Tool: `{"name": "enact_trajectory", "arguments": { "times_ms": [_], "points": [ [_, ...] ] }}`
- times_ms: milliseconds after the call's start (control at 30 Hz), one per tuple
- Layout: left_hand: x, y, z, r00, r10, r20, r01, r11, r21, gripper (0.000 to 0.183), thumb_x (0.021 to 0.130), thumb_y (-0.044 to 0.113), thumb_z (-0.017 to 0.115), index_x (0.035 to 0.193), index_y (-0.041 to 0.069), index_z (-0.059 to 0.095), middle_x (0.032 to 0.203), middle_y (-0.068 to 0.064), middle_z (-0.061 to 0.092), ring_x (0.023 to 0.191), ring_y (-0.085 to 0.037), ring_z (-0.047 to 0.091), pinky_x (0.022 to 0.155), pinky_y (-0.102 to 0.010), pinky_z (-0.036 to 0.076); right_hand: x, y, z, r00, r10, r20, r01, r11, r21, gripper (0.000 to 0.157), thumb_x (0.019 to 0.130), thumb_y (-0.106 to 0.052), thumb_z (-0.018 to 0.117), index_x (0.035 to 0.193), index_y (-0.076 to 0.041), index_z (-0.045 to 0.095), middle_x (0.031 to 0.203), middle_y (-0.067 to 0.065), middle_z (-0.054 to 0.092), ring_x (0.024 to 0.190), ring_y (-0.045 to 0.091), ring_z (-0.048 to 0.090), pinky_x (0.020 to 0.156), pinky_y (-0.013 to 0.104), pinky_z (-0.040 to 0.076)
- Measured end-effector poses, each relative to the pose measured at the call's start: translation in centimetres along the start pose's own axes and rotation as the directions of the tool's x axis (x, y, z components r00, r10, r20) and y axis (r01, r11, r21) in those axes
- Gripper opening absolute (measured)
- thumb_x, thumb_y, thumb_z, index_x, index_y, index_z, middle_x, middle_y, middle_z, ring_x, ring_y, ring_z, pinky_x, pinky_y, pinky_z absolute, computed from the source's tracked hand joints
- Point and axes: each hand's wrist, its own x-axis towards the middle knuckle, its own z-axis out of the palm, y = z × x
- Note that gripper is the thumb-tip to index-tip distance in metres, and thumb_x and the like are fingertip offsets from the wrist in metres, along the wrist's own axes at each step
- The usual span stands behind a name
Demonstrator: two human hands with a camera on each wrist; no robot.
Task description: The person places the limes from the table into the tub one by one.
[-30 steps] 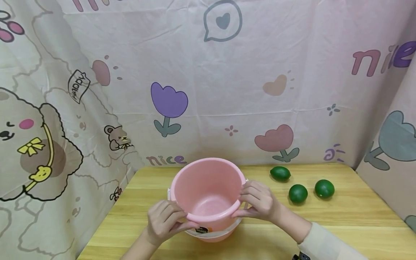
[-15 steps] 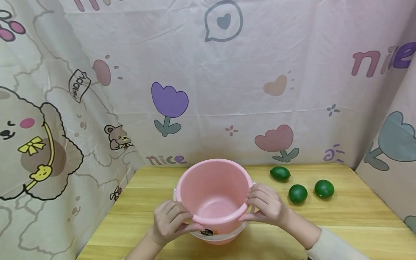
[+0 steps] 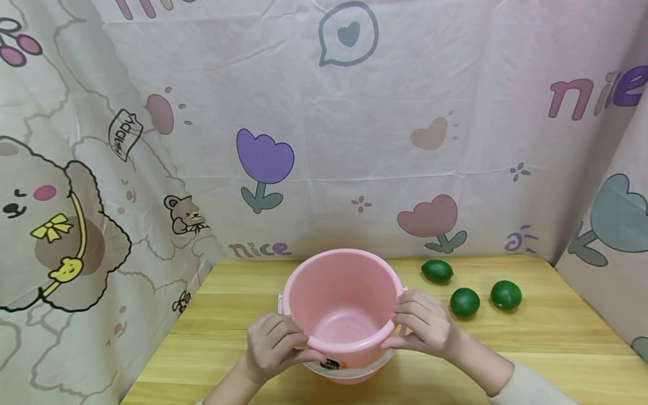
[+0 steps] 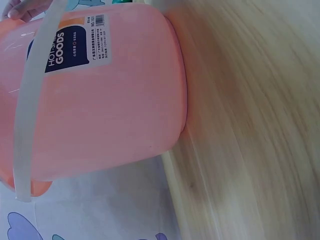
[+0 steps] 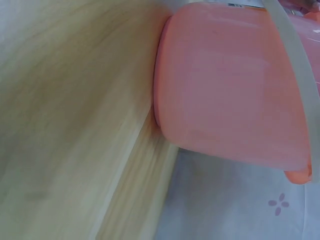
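Observation:
A pink bucket stands upright on the wooden table, its inside bare in the head view. My left hand grips the near left of its rim, fingers over the edge and thumb along the outside. On the right side of the rim, my right hand holds on in the same way. The white handle hangs down across the bucket's front, beside a printed label. In the right wrist view the bucket's wall fills much of the picture; most of the right hand is outside that view.
Three dark green, lime-like fruits lie to the right of the bucket: one at the back, one nearer, one farther right. A printed cloth hangs behind the wooden table and along its sides.
The bucket has shifted to the right and slightly nearer across the table, both hands moving with it on its rim. The green fruits have stayed in place.

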Motion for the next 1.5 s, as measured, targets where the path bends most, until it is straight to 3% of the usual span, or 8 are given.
{"name": "enact_trajectory", "arguments": {
  "times_ms": [533,867,1067,1333,1500],
  "points": [
    [-0.4,0.1,0.6,1.000,0.022,-0.019,-0.023,0.998,-0.067,0.037,0.066,0.043,0.075,0.060,0.009,0.063,0.058,0.001,0.059,0.053,-0.010,0.053,0.048,-0.018,0.048,-0.7,-0.2,-0.9,0.999,-0.001,-0.049,-0.001,0.999,-0.035,0.045,0.060,-0.044,0.078,0.065,-0.001,0.064,0.061,0.006,0.062,0.058,0.020,0.059,0.048,0.032,0.054],
    [-1.4,-0.7,0.2,0.999,-0.015,0.046,0.018,0.997,-0.072,0.036,0.070,0.041,0.073,0.066,0.006,0.064,0.066,-0.005,0.062,0.058,-0.016,0.058,0.051,-0.024,0.054,-1.0,0.0,-1.4,0.997,-0.005,-0.081,0.003,1.000,-0.029,0.044,0.064,-0.041,0.078,0.066,0.001,0.065,0.061,0.008,0.063,0.058,0.021,0.059,0.051,0.032,0.055],
    [-1.2,-0.6,0.5,0.999,0.004,0.049,0.000,0.997,-0.081,0.036,0.069,0.041,0.074,0.066,0.007,0.064,0.065,-0.004,0.062,0.058,-0.015,0.057,0.051,-0.022,0.053,-1.0,-0.1,-1.9,0.997,-0.006,-0.083,0.003,0.999,-0.035,0.044,0.064,-0.042,0.077,0.066,0.000,0.065,0.061,0.007,0.063,0.058,0.021,0.058,0.053,0.030,0.055],
    [-0.5,-0.3,1.1,0.998,0.053,0.032,-0.050,0.995,-0.084,0.034,0.068,0.042,0.074,0.064,0.010,0.065,0.063,0.000,0.061,0.057,-0.011,0.056,0.052,-0.019,0.052,-1.1,-0.2,-2.9,0.996,-0.005,-0.086,0.004,1.000,-0.017,0.045,0.064,-0.042,0.077,0.067,0.001,0.066,0.064,0.009,0.065,0.062,0.022,0.060,0.066,0.032,0.057],
    [-0.3,-0.1,1.3,0.997,0.063,0.034,-0.060,0.994,-0.089,0.033,0.067,0.042,0.074,0.065,0.010,0.066,0.064,0.001,0.062,0.058,-0.011,0.056,0.052,-0.019,0.052,-1.2,-0.1,-3.3,0.997,-0.015,-0.074,0.015,1.000,-0.004,0.045,0.064,-0.043,0.076,0.067,0.001,0.066,0.064,0.009,0.065,0.063,0.022,0.061,0.066,0.032,0.057]
  ]
}}
